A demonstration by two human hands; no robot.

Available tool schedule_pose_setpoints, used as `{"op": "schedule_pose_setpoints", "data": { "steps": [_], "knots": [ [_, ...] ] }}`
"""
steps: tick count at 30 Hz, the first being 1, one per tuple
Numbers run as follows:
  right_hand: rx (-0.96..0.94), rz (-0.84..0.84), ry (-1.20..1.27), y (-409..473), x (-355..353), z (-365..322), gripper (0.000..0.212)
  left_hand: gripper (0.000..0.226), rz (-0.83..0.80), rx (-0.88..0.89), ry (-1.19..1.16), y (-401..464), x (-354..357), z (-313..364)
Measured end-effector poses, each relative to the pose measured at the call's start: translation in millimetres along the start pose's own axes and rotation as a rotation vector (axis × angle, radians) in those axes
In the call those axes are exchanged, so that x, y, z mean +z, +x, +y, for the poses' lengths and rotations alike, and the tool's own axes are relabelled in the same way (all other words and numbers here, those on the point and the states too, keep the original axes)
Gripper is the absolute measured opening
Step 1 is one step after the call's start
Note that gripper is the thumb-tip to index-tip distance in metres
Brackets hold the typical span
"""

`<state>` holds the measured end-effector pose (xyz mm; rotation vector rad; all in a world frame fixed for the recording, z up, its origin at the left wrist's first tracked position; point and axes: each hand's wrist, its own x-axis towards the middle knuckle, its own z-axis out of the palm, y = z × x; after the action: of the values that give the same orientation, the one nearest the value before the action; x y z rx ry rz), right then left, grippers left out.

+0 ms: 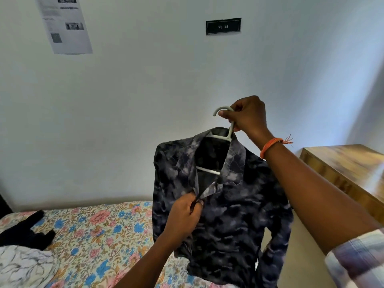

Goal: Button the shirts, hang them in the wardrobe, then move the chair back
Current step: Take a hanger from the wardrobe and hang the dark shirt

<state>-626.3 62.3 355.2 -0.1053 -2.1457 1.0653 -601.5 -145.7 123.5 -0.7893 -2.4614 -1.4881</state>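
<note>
Holding up one dark patterned shirt on one white hanger, the person is using two hands. The right hand is up high, with its fingers curling tight around the neck of the hanger, just under the hook. The shirt is hanging down below that hand, in front of the white wall and over the edge of the bed.

The left hand is lower down, at the front of the shirt, just under the collar. Its fingers and thumb are pinching the shirt's front edge there. The collar is lying open above this hand, and two white bars of the hanger are showing inside the neck. I cannot tell if any button is done up.

One orange thread band is sitting on the right wrist. One checked sleeve is showing at the bottom right.

On the flowery bed two more cloth things are lying well apart from the shirt: one black one and one white one with grey lines. One wooden cabinet is standing on the right. On the wall one paper sheet and one small dark sign reading "WS 14" are hanging.
</note>
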Motion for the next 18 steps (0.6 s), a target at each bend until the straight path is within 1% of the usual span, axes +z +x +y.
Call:
{"op": "schedule_pose_setpoints", "data": {
  "steps": [1,3,6,8,10,13,15,16,18],
  "knots": [
    [0.014,0.011,0.011,0.0,-0.1,2.3,0.031,0.018,0.007,0.0,0.018,-1.2,-0.9,-2.3],
    [0.021,0.004,0.039,-1.7,-2.0,4.1,0.031,0.018,0.053,-0.01,0.014,-2.2,-5.0,-1.3],
    [-0.035,-0.028,0.036,-8.1,-6.4,-0.5,0.033,0.028,0.229,-0.015,-0.019,10.0,-20.6,17.2],
    [-0.067,-0.037,0.043,-14.0,-8.9,-4.6,0.034,0.027,0.366,0.056,0.047,27.5,-32.7,35.9],
    [-0.097,-0.06,0.051,-18.6,-12.0,-6.4,0.035,0.031,0.434,0.152,0.2,50.8,-42.0,54.9],
    [-0.141,-0.107,0.039,-25.4,-18.8,-8.2,0.036,0.047,0.356,0.263,0.486,89.1,-51.1,80.6],
    [-0.173,-0.105,0.022,-32.2,-26.2,-10.8,0.036,0.049,0.282,0.373,0.612,107.9,-51.1,97.1],
    [-0.182,-0.09,0.013,-35.7,-29.4,-12.5,0.036,0.046,0.24,0.431,0.638,113.3,-49.9,104.9],
    [-0.17,-0.03,-0.015,-46.2,-38.2,-16.2,0.034,0.037,0.152,0.541,0.591,114.1,-44.4,120.1]
  ]
}}
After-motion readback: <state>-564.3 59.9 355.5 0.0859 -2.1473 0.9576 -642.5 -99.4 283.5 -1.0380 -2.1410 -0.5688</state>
